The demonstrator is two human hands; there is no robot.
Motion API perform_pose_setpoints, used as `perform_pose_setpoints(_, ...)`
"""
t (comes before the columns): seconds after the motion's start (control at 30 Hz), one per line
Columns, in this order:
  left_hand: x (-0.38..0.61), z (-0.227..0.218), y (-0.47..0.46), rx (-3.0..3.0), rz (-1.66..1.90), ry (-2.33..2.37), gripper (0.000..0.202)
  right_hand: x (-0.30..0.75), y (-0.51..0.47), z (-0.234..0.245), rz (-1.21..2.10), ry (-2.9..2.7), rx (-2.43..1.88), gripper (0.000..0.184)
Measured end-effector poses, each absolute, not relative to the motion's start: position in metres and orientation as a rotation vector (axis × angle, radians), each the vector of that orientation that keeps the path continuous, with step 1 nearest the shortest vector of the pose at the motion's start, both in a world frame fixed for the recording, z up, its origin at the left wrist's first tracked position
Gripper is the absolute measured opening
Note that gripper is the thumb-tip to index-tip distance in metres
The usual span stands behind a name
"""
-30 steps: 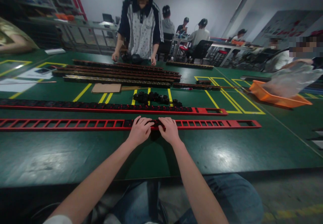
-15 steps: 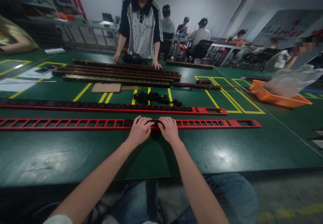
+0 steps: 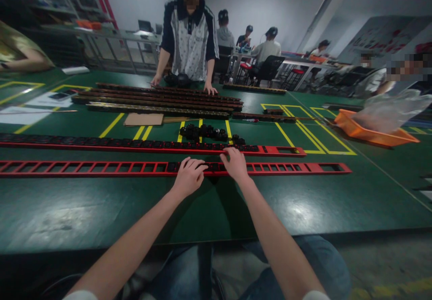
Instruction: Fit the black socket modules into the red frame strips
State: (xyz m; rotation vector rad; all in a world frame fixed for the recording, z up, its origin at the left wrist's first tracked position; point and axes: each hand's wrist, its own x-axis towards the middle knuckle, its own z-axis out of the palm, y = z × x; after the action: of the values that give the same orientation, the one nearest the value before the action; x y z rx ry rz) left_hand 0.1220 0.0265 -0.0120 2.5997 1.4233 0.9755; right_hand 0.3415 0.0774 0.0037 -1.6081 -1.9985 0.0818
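Note:
A long red slotted frame (image 3: 126, 168) lies crosswise in front of me. Several black square modules (image 3: 215, 167) sit in its slots near the middle; the other visible slots hold none. My left hand (image 3: 189, 174) rests over these modules, fingers stretched out and lying on them. Just to its right, my right hand (image 3: 235, 162) hovers over the frame with fingers a little bent and apart, and nothing shows in it. Beyond stands a second red frame (image 3: 280, 151), its slots mostly filled with black modules. A loose pile of black modules (image 3: 204, 132) lies behind that.
Across the green table (image 3: 135, 214), a person (image 3: 191, 38) stands with both hands by a stack of long dark strips (image 3: 158, 102). A cardboard piece (image 3: 144, 119) lies nearer. On the right is an orange bin (image 3: 374, 129) with a plastic bag. Other people sit farther off.
My right hand has lifted off the modules and moved right and away from me, uncovering some of them. My left hand has stayed on the red frame.

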Motion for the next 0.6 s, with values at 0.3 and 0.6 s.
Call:
perform_pose_setpoints(0.3, 0.121, -0.01, 0.027, 2.576, 0.951, 1.418, 0.03, 0.398, 0.175, 0.038, 0.229, -1.87, -2.294, 0.036)
perform_pose_setpoints(0.6, 0.121, -0.01, 0.028, 2.584, 0.929, 1.428, 0.03, 0.41, 0.188, 0.023, 0.317, -1.885, -2.094, 0.023)
